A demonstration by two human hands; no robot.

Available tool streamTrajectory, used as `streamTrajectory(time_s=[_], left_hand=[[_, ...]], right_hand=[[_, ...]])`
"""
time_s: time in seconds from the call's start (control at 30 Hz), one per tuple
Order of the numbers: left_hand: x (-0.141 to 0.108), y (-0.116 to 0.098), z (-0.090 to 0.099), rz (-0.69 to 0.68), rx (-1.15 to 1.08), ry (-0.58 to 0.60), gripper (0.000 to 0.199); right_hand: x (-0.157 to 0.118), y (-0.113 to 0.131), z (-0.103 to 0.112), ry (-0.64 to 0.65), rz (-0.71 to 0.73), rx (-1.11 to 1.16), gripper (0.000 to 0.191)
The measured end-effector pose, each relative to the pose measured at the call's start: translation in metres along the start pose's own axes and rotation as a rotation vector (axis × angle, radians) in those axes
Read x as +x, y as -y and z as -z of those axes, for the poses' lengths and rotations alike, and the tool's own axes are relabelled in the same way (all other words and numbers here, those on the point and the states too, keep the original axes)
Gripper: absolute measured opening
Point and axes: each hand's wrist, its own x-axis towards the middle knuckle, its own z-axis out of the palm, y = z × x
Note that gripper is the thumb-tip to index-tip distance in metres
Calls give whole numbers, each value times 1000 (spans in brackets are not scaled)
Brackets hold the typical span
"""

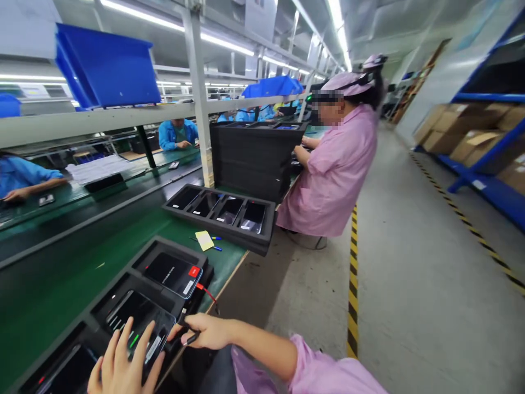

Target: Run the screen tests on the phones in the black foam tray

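My left hand (127,361) is spread over the lower part of a phone (137,312) lying in a black foam tray (96,312); the phone's lit screen shows lines of text and a green mark. Beside that phone's lower edge, my right hand (209,331) pinches a black cable (191,335) with a small metal plug pointing up. Further along the same tray lies another phone (172,273) with a red sticker and a white label, a red cable (208,293) at its end. A third phone (68,372) sits in the nearest slot at the lower left.
Beyond are a second foam tray (221,227) of phones, a yellow note (204,241) with blue pens, and a tall stack of black trays (250,158). A person in pink (332,164) works past it. Blue bins (106,68) stand on the shelf above.
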Motion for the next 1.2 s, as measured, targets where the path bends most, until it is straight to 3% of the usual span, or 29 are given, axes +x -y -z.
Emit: streamTrajectory(time_s=[0.2,0.37,0.43,0.53,0.63,0.7,0.73,0.83,0.93,1.0,1.1,1.2], left_hand=[[0,-3,10,33,23,35,37],[2,-1,9,-11,121,27,34],[2,2,10,-67,137,18,34],[4,6,20,-202,101,-4,37],[20,13,34,-371,47,-11,40],[42,19,40,-429,2,94,42],[57,23,41,-416,-31,206,42],[110,38,29,-257,-192,599,39],[156,53,1,-138,-192,645,42],[174,62,-19,-49,-176,656,40],[182,70,-41,67,-147,668,37],[178,72,-48,120,-143,684,37]], right_hand=[[-2,0,-5,-50,29,35,34],[-9,1,1,127,-45,16,46],[-18,0,5,128,-58,43,49],[-39,-4,13,-68,-27,88,48],[-55,-9,26,-492,93,-37,31],[-57,-14,33,-742,148,-108,40],[-55,-16,35,-817,158,-124,43],[-42,-21,32,-900,170,-103,44],[-27,-25,20,-856,115,94,49],[-20,-28,14,-806,64,210,56],[-13,-30,10,-806,45,242,63],[-11,-31,11,-805,27,248,65]])
